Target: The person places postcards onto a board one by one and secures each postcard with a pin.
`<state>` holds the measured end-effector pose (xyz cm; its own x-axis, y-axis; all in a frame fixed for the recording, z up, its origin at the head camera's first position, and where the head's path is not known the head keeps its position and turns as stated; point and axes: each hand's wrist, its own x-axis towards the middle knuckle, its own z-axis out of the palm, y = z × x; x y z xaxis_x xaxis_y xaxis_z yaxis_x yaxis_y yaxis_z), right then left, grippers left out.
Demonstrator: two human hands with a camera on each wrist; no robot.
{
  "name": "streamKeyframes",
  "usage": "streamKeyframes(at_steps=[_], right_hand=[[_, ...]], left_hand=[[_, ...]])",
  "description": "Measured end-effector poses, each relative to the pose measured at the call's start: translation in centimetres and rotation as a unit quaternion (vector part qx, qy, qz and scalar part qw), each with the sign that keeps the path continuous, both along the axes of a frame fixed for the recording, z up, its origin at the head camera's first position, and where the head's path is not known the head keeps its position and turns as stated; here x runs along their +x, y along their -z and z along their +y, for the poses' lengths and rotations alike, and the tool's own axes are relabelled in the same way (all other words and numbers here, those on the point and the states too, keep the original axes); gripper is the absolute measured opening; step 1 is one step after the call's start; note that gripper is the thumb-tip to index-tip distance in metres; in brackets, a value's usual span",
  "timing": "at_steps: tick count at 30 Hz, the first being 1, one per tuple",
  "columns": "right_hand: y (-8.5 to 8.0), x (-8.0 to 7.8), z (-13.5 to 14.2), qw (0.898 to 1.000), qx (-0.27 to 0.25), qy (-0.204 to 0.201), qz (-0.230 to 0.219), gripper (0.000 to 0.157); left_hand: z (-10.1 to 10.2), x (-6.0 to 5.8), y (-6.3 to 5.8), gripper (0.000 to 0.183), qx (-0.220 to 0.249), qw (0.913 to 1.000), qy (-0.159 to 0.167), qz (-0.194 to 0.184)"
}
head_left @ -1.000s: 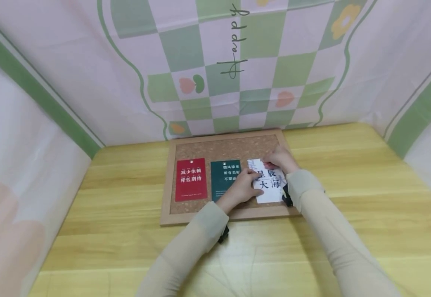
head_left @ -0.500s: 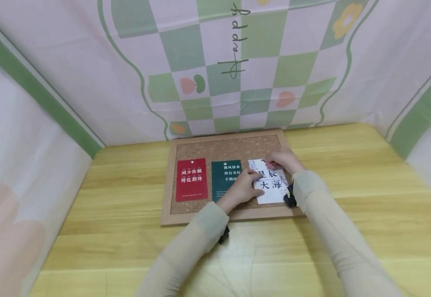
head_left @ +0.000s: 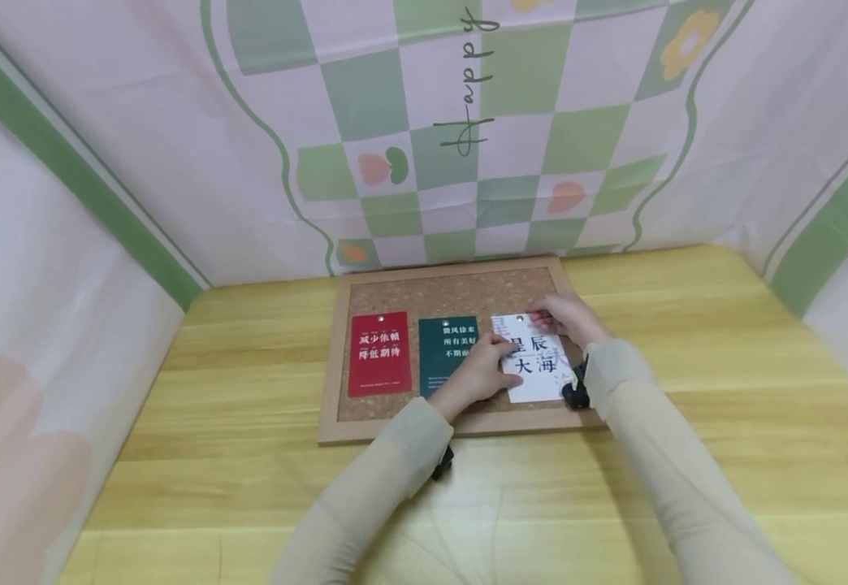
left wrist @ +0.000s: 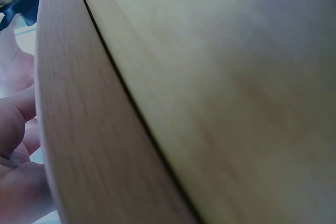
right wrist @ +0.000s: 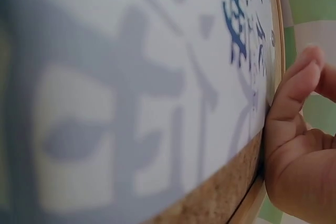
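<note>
A white card [head_left: 534, 378] with dark Chinese characters lies on the corkboard [head_left: 446, 286], with a small silvery pushpin [head_left: 520, 318] at its top. My left hand [head_left: 478, 366] rests on the card's left side, thumb and fingertips spread and touching it. In the left wrist view, part of the left hand [left wrist: 16, 135] shows past the wooden frame. Just right of the pushpin, my right hand [head_left: 566, 317] lies over the card's upper right corner with bent fingers. In the right wrist view, the right hand [right wrist: 299, 145] shows nothing between its fingers.
A red card [head_left: 380, 370] and a dark green card [head_left: 439, 353] lie left of the white card, each with a pushpin at its top. The board's wooden frame [head_left: 395, 432] lies on a yellow wood-grain table [head_left: 234, 390]. A patterned cloth [head_left: 512, 146] hangs behind.
My right hand has moved slightly right, off the top of the white card, uncovering the pushpin there. The left hand stays in place on the card.
</note>
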<state>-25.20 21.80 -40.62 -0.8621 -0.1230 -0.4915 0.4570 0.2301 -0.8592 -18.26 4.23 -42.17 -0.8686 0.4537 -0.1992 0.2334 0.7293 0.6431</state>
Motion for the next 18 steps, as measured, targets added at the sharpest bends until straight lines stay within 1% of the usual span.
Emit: streamKeyframes(at_steps=[7,12,18], right_hand=[[-0.01,0.18,0.37,1.000,0.000,0.018,-0.004,0.017],[0.14,0.22,0.57,1.000,-0.008,0.025,0.014,0.020],[0.18,0.37,0.78,0.999,-0.023,0.021,0.030,0.020]], left_hand=[[0.12,0.05,0.18,0.057,-0.004,1.0000,-0.007,-0.002],[0.21,0.00,0.22,0.057,-0.004,1.0000,-0.009,-0.002],[0.11,-0.03,0.23,0.057,-0.001,1.0000,-0.007,-0.002]])
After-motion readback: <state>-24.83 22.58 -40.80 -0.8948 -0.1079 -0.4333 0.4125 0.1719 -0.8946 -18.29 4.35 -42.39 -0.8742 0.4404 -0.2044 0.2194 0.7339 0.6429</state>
